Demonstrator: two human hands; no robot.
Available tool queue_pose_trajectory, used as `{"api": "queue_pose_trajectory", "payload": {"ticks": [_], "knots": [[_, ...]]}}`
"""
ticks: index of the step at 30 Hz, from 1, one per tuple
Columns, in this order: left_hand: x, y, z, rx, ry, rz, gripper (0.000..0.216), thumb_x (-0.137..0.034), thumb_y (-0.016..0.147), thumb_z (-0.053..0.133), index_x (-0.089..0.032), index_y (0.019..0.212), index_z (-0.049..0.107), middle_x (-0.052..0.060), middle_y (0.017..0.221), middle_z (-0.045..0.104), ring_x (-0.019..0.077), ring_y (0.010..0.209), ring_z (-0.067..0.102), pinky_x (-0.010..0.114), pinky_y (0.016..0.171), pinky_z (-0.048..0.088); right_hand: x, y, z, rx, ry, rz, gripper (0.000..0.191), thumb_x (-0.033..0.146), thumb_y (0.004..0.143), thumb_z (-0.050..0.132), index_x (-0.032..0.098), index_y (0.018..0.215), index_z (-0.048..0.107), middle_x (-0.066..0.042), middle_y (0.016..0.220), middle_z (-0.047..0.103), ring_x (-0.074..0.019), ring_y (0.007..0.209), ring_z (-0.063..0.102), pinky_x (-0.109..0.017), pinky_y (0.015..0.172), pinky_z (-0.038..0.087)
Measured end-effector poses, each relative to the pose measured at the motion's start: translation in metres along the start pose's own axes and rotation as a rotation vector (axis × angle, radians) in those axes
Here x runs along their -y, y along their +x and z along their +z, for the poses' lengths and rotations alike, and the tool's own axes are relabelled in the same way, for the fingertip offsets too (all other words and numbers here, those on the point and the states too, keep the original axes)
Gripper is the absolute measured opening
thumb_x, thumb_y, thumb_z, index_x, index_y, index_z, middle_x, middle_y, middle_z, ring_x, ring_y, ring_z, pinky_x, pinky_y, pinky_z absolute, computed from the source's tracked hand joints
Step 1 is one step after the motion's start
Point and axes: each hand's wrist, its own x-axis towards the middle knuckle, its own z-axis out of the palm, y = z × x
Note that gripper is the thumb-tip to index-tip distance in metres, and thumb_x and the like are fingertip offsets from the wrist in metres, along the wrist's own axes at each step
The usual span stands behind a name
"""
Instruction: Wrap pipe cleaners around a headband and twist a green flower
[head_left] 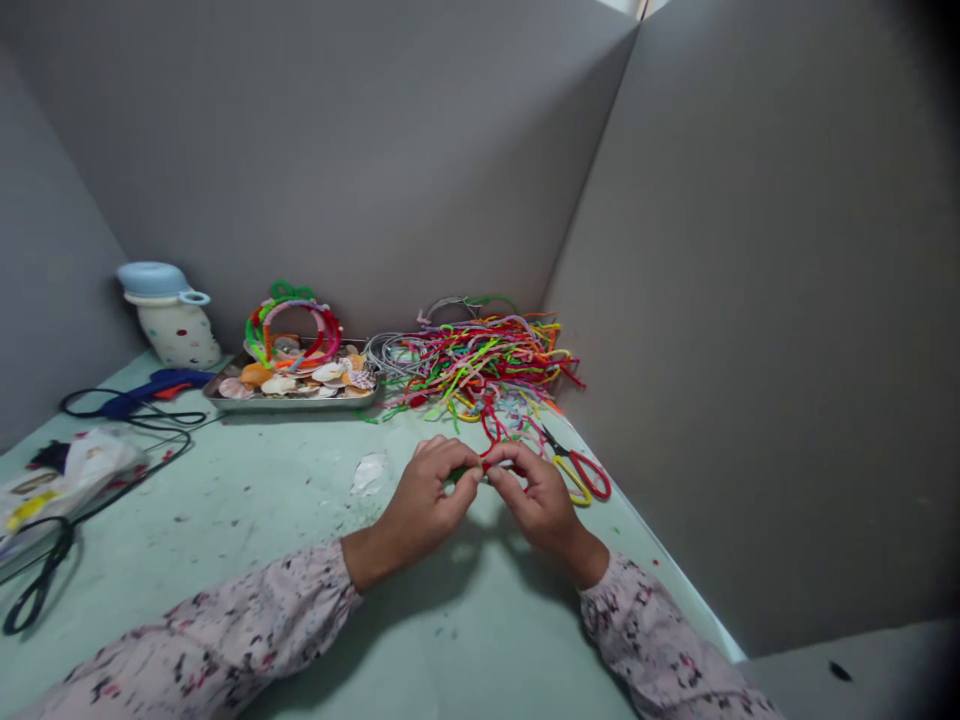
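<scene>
My left hand (429, 500) and my right hand (536, 495) meet over the pale green table (300, 520), fingers pinched together. Between them they hold a small piece with a green pipe cleaner (459, 472) on the left side and a red pipe cleaner (496, 462) on the right. The red one runs back toward the pile of coloured pipe cleaners (487, 365). Scissors with red and yellow handles (577, 472) lie just right of my right hand.
A metal tray (292, 398) of shells holds wrapped hoops (296, 320). A white spotted jar (176, 325) stands far left, with a blue glue gun (161, 385), black cord (112, 470) and a plastic bag (67, 475). Grey partition walls close the back and right.
</scene>
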Motion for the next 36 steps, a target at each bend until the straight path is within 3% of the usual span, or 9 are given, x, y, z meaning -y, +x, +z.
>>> {"api": "queue_pose_trajectory", "payload": {"ticks": [14, 36], "knots": [[0.016, -0.007, 0.004, -0.077, 0.131, 0.152, 0.018, -0.018, 0.087, 0.05, -0.019, 0.098, 0.064, 0.004, 0.082, 0.063, 0.0185, 0.081, 0.051, 0.035, 0.076, 0.035, -0.004, 0.002, 0.004, -0.035, -0.12, -0.085, 0.013, 0.022, 0.088, 0.054, 0.022, 0.099, 0.06, -0.004, 0.093, 0.065, -0.0166, 0.084, 0.059, -0.028, 0.072, 0.045], [0.027, -0.016, 0.013, -0.118, 0.168, 0.065, 0.015, -0.023, 0.088, 0.051, -0.021, 0.092, 0.065, 0.004, 0.08, 0.062, 0.019, 0.082, 0.051, 0.037, 0.077, 0.036, -0.004, 0.006, 0.005, 0.021, -0.282, -0.155, 0.008, 0.019, 0.086, 0.054, 0.02, 0.092, 0.059, -0.004, 0.083, 0.06, -0.0195, 0.082, 0.055, -0.035, 0.077, 0.043]]}}
